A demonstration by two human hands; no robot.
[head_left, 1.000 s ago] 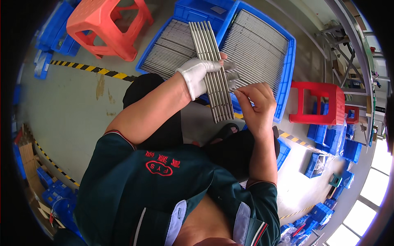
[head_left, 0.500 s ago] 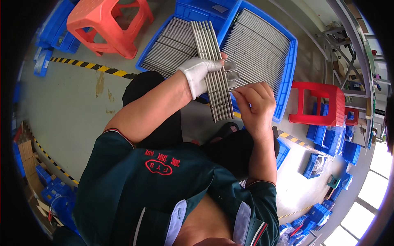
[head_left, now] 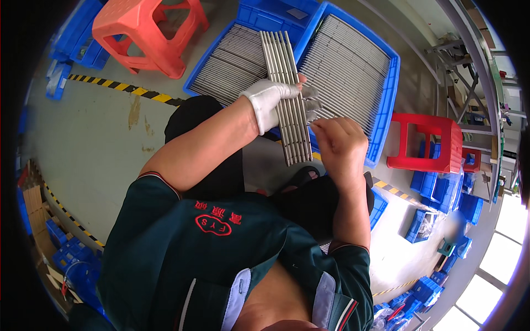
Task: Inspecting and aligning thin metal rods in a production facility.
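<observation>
Gloved left hand (head_left: 267, 102) grips metal rods (head_left: 292, 118) in a flat row; best kept snug, ends even. Bare right hand (head_left: 343, 144) curled nearby; contents unclear.

the rods (head_left: 292, 122) are shiny metal, the glove (head_left: 264, 101) matt cloth, the bin (head_left: 391, 91) smooth plastic.

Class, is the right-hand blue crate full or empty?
Full across: metal rods lie in rows nearly wall to wall in the crate; their depth is hidden.
</observation>
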